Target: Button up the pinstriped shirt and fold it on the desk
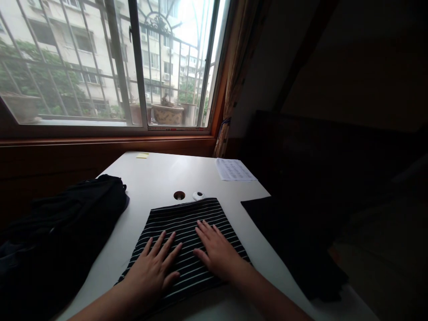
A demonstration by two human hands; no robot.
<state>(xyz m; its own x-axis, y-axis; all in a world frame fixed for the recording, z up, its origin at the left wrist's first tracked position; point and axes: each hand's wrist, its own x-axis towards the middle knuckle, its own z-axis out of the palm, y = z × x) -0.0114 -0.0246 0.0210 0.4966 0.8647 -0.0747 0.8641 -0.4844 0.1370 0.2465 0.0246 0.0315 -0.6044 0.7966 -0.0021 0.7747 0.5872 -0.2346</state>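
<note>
A black cloth with thin white stripes lies spread on the white table, its far edge just short of a round hole in the tabletop. On its left half rests my left hand, palm down with the fingers spread. My right hand lies flat on the right half, fingers stretched out toward the window. Neither hand grips the fabric. The near edge of the cloth is partly hidden by my forearms and shadow.
Dark clothing is heaped along the left side. A black cloth hangs over the right edge. Farther back are printed sheets, a yellow note, a cable hole and its white cover. A window stands behind.
</note>
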